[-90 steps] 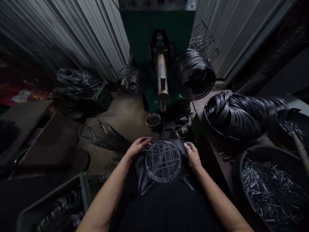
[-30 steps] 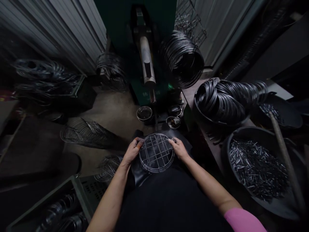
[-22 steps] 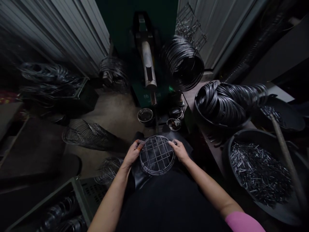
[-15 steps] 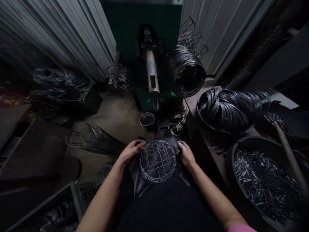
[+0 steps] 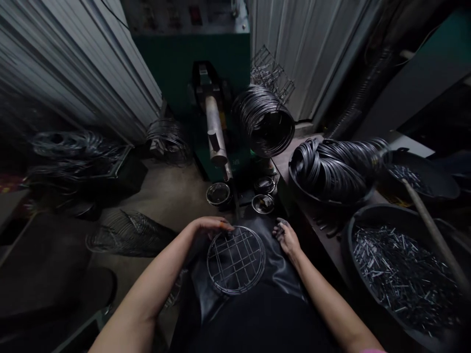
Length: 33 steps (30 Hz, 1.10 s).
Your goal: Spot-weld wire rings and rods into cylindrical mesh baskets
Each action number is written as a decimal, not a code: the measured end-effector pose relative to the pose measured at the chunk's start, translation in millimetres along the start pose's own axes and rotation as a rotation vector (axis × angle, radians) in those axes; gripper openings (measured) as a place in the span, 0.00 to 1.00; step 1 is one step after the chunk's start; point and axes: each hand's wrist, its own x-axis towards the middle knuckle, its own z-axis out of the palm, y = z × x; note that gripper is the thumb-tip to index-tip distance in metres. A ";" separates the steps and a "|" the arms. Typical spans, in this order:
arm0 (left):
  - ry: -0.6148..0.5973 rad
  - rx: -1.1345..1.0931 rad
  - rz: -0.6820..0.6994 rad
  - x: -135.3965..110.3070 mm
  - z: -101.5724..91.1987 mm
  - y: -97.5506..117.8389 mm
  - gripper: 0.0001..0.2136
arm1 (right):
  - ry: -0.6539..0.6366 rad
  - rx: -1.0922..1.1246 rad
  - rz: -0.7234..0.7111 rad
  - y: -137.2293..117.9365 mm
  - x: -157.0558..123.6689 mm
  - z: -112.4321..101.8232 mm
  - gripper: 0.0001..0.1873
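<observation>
A stack of round wire grids (image 5: 237,267), crossed rods inside ring rims, lies on the dark apron (image 5: 283,274) over my lap. My left hand (image 5: 215,225) reaches over the top left of the rim, its fingers bent down onto the wire; the fingertips are partly hidden. To the right of the grids, apart from them, is my right hand (image 5: 286,236) with its fingers curled in. Whatever it may hold is too small and dark to make out. Beyond the hands stands a green machine (image 5: 195,46) with a pale cylindrical arm (image 5: 215,127) pointing toward me.
A wire coil (image 5: 263,120) hangs beside the machine. On the right are a basin of wire rings (image 5: 331,171) and a tub of short metal pieces (image 5: 405,279) with a stick (image 5: 434,228) across it. Small round dishes (image 5: 218,194) sit below the arm. Wire bundles (image 5: 128,233) lie left.
My left hand has moved from beside the grids to over their upper rim. My right hand stays off to the right, its fingers curled. The view has shifted, showing more of the machine's top.
</observation>
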 end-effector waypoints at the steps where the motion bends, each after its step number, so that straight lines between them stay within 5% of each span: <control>1: -0.004 -0.022 -0.014 -4.1 1.9 1.0 0.16 | -0.001 0.030 0.041 -2.0 -1.2 -1.3 0.12; 8: 0.247 -0.178 0.178 -52.1 34.7 2.3 0.17 | -0.145 0.145 0.110 -9.3 -14.2 1.0 0.08; 14: 0.528 0.090 0.422 -118.0 61.3 -0.2 0.25 | -0.228 0.141 0.092 -28.1 -31.4 8.3 0.06; 19: 1.037 0.466 0.723 -156.6 80.9 1.2 0.28 | -0.072 -0.040 -0.278 -38.7 -41.6 7.2 0.08; 23: 1.309 0.600 0.806 -144.8 88.8 -0.6 0.27 | -0.025 -0.470 -0.682 -31.2 -39.3 -15.4 0.10; 27: 1.364 0.606 0.798 -120.0 85.9 -0.5 0.27 | -0.109 -0.764 -0.672 -32.7 -41.4 -26.8 0.05; 30: 1.343 0.646 0.745 -107.8 80.9 3.6 0.27 | -0.266 -0.846 -0.656 -58.7 -59.5 0.9 0.08; 33: 1.323 0.713 0.689 -98.9 76.9 11.1 0.27 | -0.537 -1.023 -0.684 -93.3 -81.7 51.5 0.11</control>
